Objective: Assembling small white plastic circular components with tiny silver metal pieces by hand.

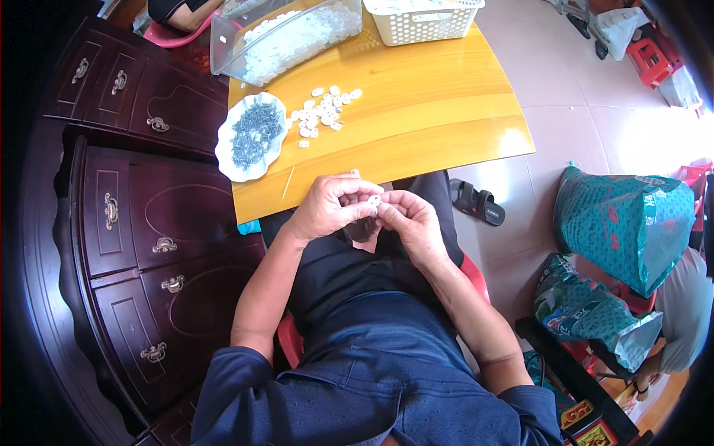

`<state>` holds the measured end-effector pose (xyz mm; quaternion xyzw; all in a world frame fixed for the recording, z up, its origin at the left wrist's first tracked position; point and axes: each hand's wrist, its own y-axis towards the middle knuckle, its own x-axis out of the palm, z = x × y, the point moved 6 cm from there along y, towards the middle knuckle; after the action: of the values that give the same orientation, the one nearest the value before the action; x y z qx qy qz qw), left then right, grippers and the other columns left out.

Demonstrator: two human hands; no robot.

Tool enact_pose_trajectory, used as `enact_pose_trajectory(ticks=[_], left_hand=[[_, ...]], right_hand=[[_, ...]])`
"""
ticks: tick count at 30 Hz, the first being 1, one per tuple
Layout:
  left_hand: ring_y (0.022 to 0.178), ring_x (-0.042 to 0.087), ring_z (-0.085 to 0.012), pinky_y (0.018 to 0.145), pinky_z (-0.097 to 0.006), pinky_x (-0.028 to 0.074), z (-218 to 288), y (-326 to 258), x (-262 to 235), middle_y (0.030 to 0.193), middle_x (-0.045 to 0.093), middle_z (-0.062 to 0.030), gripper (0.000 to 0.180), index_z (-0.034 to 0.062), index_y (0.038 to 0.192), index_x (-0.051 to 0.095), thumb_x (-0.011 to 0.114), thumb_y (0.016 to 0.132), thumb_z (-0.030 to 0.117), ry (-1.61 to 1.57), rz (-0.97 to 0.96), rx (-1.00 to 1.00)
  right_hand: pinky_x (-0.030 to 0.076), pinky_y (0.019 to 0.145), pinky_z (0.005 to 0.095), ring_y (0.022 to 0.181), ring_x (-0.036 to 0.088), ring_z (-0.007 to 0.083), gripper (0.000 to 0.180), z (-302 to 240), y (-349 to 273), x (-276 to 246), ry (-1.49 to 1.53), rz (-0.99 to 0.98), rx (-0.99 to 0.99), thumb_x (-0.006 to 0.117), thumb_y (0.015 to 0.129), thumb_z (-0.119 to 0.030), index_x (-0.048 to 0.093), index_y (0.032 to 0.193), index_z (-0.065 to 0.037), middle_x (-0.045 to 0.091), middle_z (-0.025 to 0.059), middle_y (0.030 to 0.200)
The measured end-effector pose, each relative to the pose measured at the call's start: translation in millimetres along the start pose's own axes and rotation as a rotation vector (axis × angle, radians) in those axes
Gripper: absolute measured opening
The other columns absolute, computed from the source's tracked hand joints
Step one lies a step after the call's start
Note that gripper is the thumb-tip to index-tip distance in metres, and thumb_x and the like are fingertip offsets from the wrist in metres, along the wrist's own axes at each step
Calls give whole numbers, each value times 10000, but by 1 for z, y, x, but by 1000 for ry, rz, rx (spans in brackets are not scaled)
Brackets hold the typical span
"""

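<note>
Just off the near edge of the yellow wooden table point(424, 119), my two hands meet over my lap. Between their fingertips is a small white plastic piece point(374, 201). My left hand point(331, 204) pinches it from the left, and the fingers of my right hand point(409, 219) close on it from the right. On the table beyond lies a loose group of similar white pieces point(321, 111). To their left a white scalloped dish point(224, 149) holds a heap of small dark metal parts point(256, 134). A thin yellowish stick point(288, 182) lies near the table's left edge.
A clear bin point(227, 56) of whitish pieces and a white perforated basket point(424, 28) stand at the table's far side. Dark wooden drawers point(171, 208) line the left. At right are teal bags point(617, 223), dark sandals point(478, 202) and another person's arm point(684, 312).
</note>
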<state>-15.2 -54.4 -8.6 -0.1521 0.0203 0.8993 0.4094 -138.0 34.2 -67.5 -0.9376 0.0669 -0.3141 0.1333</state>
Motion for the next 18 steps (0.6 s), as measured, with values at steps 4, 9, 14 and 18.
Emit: enact_pose_trajectory(ticks=[4, 9, 14, 18], left_hand=[[725, 592, -71, 652, -226, 489, 4, 1, 2, 789, 610, 2, 204, -5, 1055, 735, 749, 852, 10, 51, -53, 47], [734, 626, -111, 659, -248, 508, 22, 3, 9, 855, 640, -35, 334, 16, 1103, 711, 801, 784, 55, 259, -12, 122], [781, 682, -268, 694, -359, 563, 46, -3, 24, 955, 662, -114, 431, 55, 1129, 656, 812, 732, 118, 671, 227, 302], [796, 685, -280, 707, -365, 564, 32, -5, 30, 967, 678, -108, 388, 55, 1109, 671, 798, 745, 104, 664, 221, 263]], right_hand=[[493, 719, 199, 788, 637, 62, 126, 6, 0, -1, -17, 7, 70, 635, 990, -145, 666, 1044, -35, 696, 12, 897], [503, 722, 214, 820, 652, 72, 160, 10, 1, -5, 35, 11, 105, 622, 1001, -205, 666, 1035, -55, 707, 18, 921], [525, 778, 247, 841, 664, 101, 160, 7, 1, -3, 158, 40, 143, 603, 1008, -206, 660, 1027, -58, 713, 34, 942], [540, 826, 276, 862, 672, 118, 145, 14, 2, -7, 245, 34, 159, 592, 1008, -190, 657, 1025, -61, 713, 50, 960]])
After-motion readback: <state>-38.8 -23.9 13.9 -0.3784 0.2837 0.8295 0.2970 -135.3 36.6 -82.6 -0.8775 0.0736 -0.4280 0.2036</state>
